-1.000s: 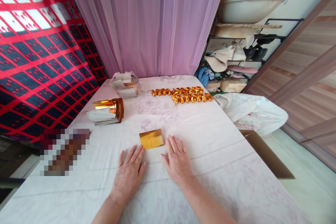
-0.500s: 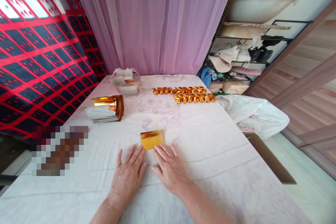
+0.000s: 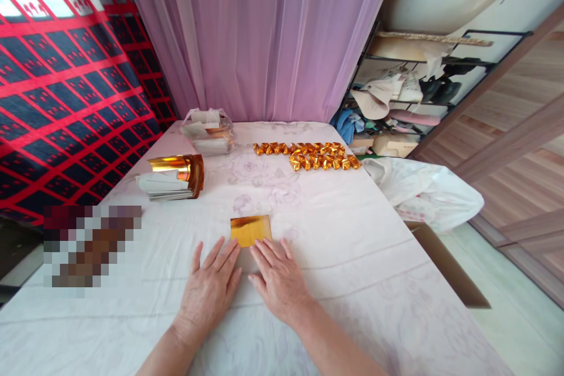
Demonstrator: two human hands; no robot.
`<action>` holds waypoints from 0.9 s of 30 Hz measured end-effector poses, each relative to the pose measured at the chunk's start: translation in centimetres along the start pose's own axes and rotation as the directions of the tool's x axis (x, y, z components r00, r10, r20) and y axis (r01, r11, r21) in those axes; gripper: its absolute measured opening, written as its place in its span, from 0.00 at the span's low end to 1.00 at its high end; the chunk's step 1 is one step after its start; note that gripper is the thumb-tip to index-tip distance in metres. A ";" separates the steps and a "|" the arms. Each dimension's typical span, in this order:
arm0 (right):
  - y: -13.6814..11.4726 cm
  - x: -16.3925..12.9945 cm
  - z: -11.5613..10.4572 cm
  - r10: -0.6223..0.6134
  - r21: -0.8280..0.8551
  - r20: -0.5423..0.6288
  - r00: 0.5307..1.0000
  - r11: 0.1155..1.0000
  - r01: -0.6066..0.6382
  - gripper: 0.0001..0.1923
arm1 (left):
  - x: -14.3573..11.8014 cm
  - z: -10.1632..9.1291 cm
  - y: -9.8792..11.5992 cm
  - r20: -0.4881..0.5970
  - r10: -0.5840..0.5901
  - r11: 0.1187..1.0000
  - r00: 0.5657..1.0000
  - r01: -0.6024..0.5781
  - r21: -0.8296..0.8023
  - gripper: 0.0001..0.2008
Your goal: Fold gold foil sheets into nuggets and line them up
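A rectangular sheet of shiny gold foil paper (image 3: 250, 229) lies flat on the cloth-covered table (image 3: 352, 229). My left hand (image 3: 208, 282) rests palm down, fingers stretched out, its fingertips touching the near edge of the sheet toward the left. Also palm down with fingers spread, my right hand (image 3: 282, 281) has its fingertips on the near edge toward the right. Neither hand grips anything. Beyond the sheet, folded gold foil pieces (image 3: 324, 161) sit in two rows. To the left stands a stack of gold and white foil sheets (image 3: 174, 179).
A clear plastic bag (image 3: 209, 132) with more paper sits at the far left of the table. A blurred-out patch (image 3: 92, 247) covers something near the left edge. Off the right side are a white plastic bag (image 3: 432, 188), a cardboard box (image 3: 445, 264) and a loaded shelf (image 3: 409, 59).
The view has shifted slightly, moving the table things a little left and up in the picture. My left fingertips now reach slightly farther over the sheet's near left corner. Both hands remain flat.
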State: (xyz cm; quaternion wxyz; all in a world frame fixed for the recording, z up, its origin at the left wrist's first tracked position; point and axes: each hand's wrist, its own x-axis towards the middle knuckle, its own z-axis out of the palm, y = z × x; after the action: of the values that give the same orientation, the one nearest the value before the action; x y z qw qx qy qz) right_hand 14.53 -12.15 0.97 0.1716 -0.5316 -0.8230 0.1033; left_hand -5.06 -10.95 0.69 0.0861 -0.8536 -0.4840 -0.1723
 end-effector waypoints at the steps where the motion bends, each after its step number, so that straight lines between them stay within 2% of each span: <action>1: 0.0 0.0 0.0 0.000 0.005 -0.001 1.000 1.000 0.000 0.26 | 0.2 0.1 0.2 0.005 0.019 1.000 1.000 -0.019 -0.014 0.21; 6: -0.2 -0.1 -0.1 0.015 0.038 -0.018 1.000 0.999 -0.015 0.25 | 0.9 0.3 0.4 0.030 0.028 0.998 0.999 -0.027 -0.050 0.20; 14: 0.1 -0.6 0.2 0.058 0.004 -0.089 0.994 0.998 -0.058 0.19 | -0.2 -0.4 -0.9 0.058 0.008 1.000 0.998 -0.008 -0.010 0.20; 19: 0.4 -0.8 0.1 0.092 -0.017 -0.146 0.985 0.995 -0.095 0.14 | -0.2 -0.6 -0.8 0.043 -0.031 0.998 0.999 0.033 -0.052 0.20; 22: 0.1 -0.6 0.0 0.064 -0.026 -0.148 0.987 0.997 -0.069 0.16 | -0.1 -0.6 -0.6 0.046 -0.056 0.994 0.997 0.060 -0.087 0.20; 27: -1.0 0.3 0.1 -0.052 0.030 -0.093 0.994 0.998 0.055 0.16 | -0.2 -0.6 -0.6 0.076 -0.064 0.992 0.995 0.071 -0.099 0.20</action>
State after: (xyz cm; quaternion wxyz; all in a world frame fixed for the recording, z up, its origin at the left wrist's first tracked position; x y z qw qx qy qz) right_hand 13.57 -12.25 1.26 0.2207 -0.5107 -0.8263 0.0877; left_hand -5.73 -10.98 1.13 0.0188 -0.8457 -0.5061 -0.1683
